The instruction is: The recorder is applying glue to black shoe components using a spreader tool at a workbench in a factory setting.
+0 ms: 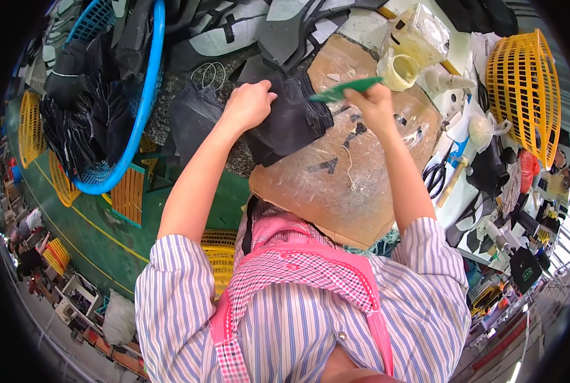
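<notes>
A stack of black sheets is laid across the left edge of the cardboard sheet, with part of it extended beyond that edge. The left hand is placed at the stack's left side, fingers curled; whether a sheet is gripped cannot be told. A green flat tool is gripped in the right hand above the far part of the cardboard, its tip directed toward the stack. Room for movement is given to the right of the stack, where worn cardboard marked with dark patches and whitish smears is exposed. The far right corner is bounded by a yellowed pot. Scissors are set beyond the right edge, and a yellow basket is positioned farther out. To the cardboard's left, a speckled surface, a blue-rimmed basket and, lower, a green floor are seen.
</notes>
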Motion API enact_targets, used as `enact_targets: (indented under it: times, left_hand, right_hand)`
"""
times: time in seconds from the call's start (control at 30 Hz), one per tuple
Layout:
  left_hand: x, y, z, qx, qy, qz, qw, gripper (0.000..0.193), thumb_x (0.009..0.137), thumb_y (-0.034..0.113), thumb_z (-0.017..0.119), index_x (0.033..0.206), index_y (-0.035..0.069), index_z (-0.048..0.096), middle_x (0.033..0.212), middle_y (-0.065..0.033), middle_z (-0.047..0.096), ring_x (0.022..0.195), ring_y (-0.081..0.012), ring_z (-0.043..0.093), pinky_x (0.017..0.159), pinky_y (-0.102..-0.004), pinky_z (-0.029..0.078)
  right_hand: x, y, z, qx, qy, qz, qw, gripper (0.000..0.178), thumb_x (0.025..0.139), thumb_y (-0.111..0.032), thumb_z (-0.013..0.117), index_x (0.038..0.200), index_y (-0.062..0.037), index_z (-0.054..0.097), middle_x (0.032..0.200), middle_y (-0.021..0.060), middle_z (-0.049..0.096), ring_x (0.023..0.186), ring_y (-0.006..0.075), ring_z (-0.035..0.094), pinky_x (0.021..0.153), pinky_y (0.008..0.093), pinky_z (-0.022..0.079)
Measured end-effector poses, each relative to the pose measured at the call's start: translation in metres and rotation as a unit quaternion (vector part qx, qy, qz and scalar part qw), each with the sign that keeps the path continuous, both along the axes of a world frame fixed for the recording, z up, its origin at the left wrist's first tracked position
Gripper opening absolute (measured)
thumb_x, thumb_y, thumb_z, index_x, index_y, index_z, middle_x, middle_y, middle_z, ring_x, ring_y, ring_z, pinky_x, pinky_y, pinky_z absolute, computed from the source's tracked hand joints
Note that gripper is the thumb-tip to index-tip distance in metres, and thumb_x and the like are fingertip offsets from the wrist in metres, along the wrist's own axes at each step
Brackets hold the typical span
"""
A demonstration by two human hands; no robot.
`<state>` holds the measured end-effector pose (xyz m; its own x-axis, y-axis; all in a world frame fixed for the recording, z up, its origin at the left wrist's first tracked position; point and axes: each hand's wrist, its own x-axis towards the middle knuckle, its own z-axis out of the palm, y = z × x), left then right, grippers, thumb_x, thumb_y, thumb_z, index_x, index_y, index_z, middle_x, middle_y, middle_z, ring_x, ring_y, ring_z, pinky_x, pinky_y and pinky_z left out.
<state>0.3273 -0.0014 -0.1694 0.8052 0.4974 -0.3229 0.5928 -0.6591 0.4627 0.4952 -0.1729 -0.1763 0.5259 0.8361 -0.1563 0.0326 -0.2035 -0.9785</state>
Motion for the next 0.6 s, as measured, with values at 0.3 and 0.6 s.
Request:
enact_targets:
  times: [0.3,0.6]
  left_hand:
    - [-0.005,-0.006,-0.007,0.021,-0.047,0.090,0.995,0.022,0.079,0.023,0.049,0.082,0.001,0.050,0.071,-0.0225,0.056,0.074,-0.0391,0.054,0.066,-0.0462,0.042]
    - [-0.011,-0.011,0.008,0.002,-0.029,0.095,0.995,0.024,0.081,0.024,0.046,0.087,0.001,0.048,0.076,-0.0235,0.056,0.078,-0.0388,0.054,0.067,-0.0448,0.042]
  right_hand:
    - [-0.011,-0.006,-0.001,-0.092,-0.120,0.068,0.986,0.012,0.071,-0.008,0.061,0.083,-0.0039,0.060,0.065,0.0090,0.057,0.056,0.0131,0.053,0.054,0.0247,0.042]
    - [-0.012,-0.014,-0.011,-0.034,-0.018,0.014,0.999,0.009,0.072,-0.007,0.061,0.081,-0.0035,0.061,0.068,0.0018,0.059,0.060,0.0089,0.052,0.056,0.0236,0.042]
